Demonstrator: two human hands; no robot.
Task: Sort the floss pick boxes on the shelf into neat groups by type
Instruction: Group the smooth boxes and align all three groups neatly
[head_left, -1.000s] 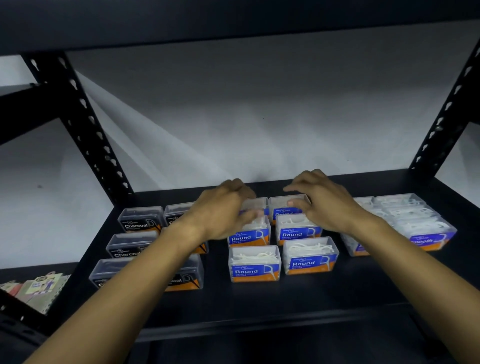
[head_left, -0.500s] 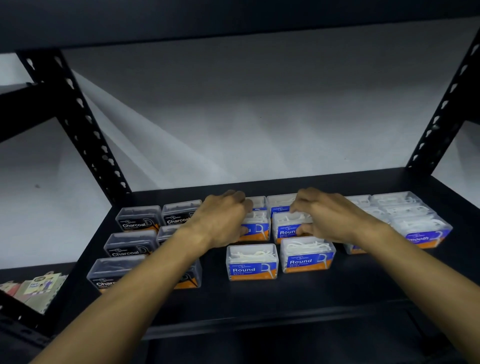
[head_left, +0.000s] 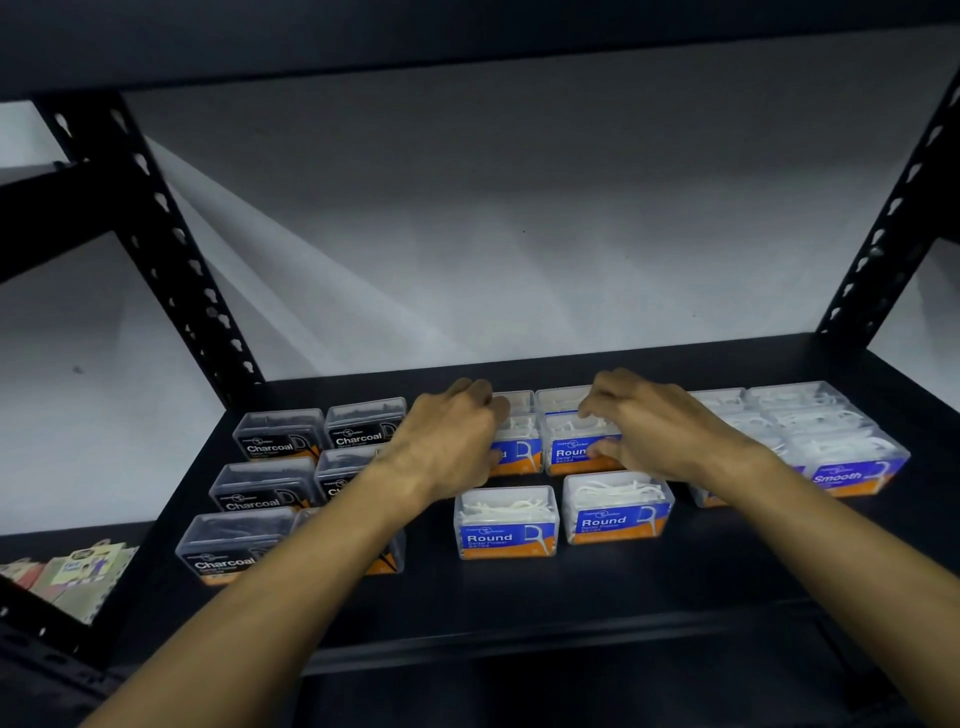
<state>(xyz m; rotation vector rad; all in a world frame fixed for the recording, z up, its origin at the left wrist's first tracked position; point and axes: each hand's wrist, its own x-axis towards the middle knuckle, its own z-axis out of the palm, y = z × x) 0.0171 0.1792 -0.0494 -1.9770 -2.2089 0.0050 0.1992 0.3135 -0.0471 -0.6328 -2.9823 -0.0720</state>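
- Dark metal shelf (head_left: 571, 587), pale wall (head_left: 519, 234) behind, perforated posts either side.
- Left hand (head_left: 452, 441) curls onto a middle-row Round box (head_left: 519, 449).
- Right hand (head_left: 654, 431) pinches the neighbouring Round box (head_left: 571, 441).
- Charcoal boxes (head_left: 278, 434) left, Smooth boxes (head_left: 852, 462) right.

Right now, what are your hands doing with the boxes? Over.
Left hand gripping a middle-row Round box; right hand gripping its neighbour. Charcoal boxes left, Smooth boxes right. Nothing in the way.
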